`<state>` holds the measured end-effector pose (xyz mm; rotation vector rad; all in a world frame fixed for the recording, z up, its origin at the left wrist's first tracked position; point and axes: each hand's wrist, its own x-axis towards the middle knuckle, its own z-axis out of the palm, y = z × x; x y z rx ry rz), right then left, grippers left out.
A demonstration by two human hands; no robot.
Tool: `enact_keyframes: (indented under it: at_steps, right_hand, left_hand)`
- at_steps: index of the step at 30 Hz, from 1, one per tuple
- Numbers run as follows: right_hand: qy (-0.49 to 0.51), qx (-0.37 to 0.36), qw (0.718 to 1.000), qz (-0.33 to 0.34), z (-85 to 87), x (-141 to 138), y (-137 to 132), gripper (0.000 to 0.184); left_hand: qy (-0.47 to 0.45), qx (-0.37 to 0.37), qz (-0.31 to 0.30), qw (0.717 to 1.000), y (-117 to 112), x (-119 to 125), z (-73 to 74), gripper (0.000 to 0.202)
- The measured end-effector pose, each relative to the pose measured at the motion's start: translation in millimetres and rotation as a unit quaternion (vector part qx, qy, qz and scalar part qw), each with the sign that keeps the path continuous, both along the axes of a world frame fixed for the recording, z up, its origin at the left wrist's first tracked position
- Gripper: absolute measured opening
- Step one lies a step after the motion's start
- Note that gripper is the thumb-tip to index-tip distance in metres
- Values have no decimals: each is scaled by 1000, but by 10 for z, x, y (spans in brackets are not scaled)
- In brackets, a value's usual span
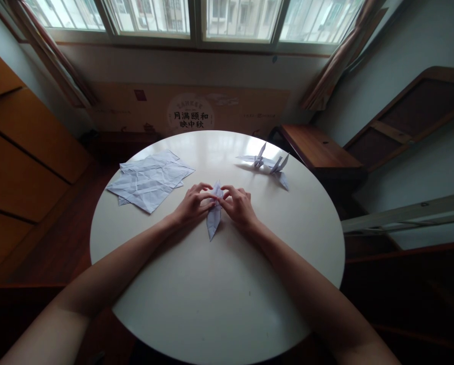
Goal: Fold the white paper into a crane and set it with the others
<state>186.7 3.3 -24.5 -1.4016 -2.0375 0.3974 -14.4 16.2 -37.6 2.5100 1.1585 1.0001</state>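
A narrow folded piece of white paper (213,218) lies on the round white table (219,294), pointing toward me. My left hand (191,204) pinches its upper left side with curled fingers. Opposite it, my right hand (239,205) pinches the upper right side. The fingertips of both hands meet over the top of the fold.
A loose stack of creased white sheets (148,180) lies at the table's left. Two finished paper cranes (268,165) stand at the back right. A wooden bench (314,147) sits beyond the table's right edge, and cabinets (17,147) line the left wall.
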Motion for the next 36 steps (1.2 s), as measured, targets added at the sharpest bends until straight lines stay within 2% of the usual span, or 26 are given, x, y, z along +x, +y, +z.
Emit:
enact_keyframes:
  at_steps: [5,10,17,26,32,36]
  right_hand:
    - [-18,-25,999,-9,38,10,-14,16]
    - [-54,-60,997,-20,61,-14,-22,27]
    - [-95,-79,991,-48,82,10,-18,29]
    - [-71,-146,986,-47,60,-8,23,26]
    - [-102,-84,991,-37,52,45,-18,20]
    - [-77,-54,996,-4,25,130,4,17]
  left_hand:
    - [49,7,-39,998,-15,0,10,16]
    - [65,-7,-33,997,-34,6,36,17]
    - [92,21,-54,994,-75,-22,89,22]
    - [97,9,-85,992,-70,-59,114,26]
    - [136,-1,-110,985,-75,-118,181,31]
    - [130,-3,-123,984,-66,-155,194,34]
